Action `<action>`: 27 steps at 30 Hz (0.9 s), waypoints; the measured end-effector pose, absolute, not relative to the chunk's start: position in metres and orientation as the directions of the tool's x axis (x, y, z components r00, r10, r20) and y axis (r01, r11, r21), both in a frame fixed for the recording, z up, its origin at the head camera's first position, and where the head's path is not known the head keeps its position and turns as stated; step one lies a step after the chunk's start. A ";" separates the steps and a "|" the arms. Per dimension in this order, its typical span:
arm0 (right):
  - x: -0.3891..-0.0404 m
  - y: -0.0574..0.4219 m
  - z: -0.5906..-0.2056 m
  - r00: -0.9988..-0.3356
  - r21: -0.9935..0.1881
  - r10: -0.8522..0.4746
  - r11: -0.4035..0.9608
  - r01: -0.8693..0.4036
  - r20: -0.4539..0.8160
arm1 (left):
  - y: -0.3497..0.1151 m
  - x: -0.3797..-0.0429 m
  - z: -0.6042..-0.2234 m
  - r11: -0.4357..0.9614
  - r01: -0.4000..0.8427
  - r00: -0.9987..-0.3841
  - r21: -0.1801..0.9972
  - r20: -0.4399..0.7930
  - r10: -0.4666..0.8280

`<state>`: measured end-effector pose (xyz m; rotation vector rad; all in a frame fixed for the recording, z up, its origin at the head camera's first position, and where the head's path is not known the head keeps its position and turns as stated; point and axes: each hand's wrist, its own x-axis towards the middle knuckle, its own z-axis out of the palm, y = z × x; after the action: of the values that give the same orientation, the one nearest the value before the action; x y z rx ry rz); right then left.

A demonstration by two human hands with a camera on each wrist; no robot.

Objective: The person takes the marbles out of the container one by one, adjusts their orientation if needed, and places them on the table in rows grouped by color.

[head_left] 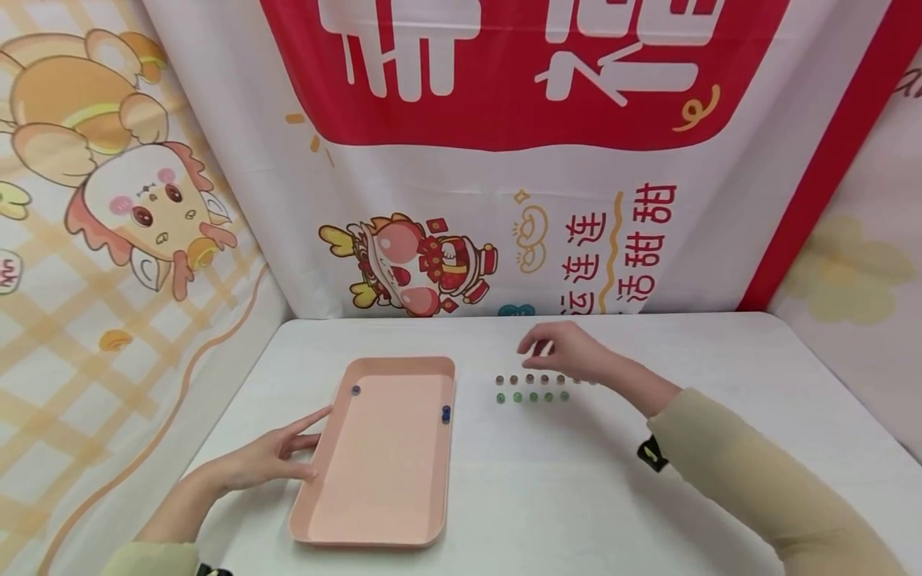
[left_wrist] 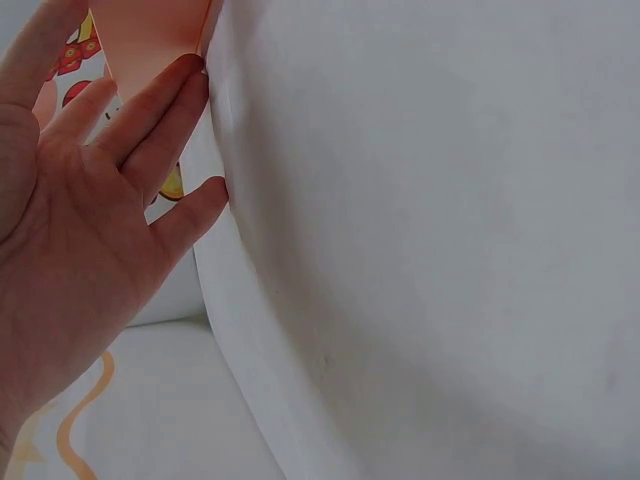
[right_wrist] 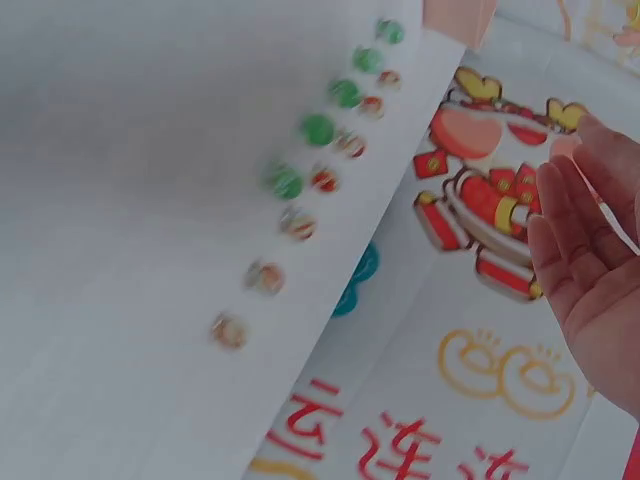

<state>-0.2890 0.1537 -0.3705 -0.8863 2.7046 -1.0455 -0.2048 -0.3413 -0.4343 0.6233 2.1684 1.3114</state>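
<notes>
On the left of the table is a pink tray (head_left: 382, 464). One blue marble (head_left: 356, 390) lies near its upper left corner, and two dark blue marbles (head_left: 446, 414) sit together along its right wall. My left hand (head_left: 262, 460) touches the tray's left rim with spread fingers. Right of the tray run a row of several green marbles (head_left: 533, 397) and, behind it, a row of several brownish-red patterned marbles (head_left: 529, 378). Above the back row hovers my right hand (head_left: 576, 352), fingers loosely bent; the right wrist view shows nothing in the palm (right_wrist: 600, 310).
A white cloth covers the table (head_left: 533, 496). A printed curtain (head_left: 432, 184) hangs at its back edge, and a patterned cloth wall (head_left: 144, 336) stands on the left.
</notes>
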 end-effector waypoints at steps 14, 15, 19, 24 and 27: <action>-0.299 0.059 -0.375 -0.674 -0.600 -0.737 0.517 -0.611 0.052 | -0.342 -0.204 -0.434 0.438 0.099 -0.767 0.893 -0.212 0.605; -0.301 0.054 -0.377 -0.665 -0.596 -0.746 0.515 -0.616 0.043 | -0.342 -0.204 -0.435 0.439 0.101 -0.767 0.893 -0.211 0.606; -0.306 0.033 -0.382 -0.633 -0.591 -0.774 0.524 -0.613 -0.030 | -0.342 -0.204 -0.435 0.434 0.108 -0.766 0.895 -0.203 0.610; -0.311 0.015 -0.390 -0.621 -0.588 -0.772 0.566 -0.578 -0.134 | -0.342 -0.204 -0.435 0.446 0.099 -0.771 0.890 -0.215 0.599; -0.312 0.006 -0.395 -0.613 -0.569 -0.769 0.589 -0.573 -0.179 | -0.342 -0.203 -0.434 0.452 0.094 -0.773 0.887 -0.221 0.594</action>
<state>-0.3124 0.0065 -0.3946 -1.0778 2.4121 -0.6545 -0.2033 -0.3421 -0.4342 0.5738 2.1953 1.2950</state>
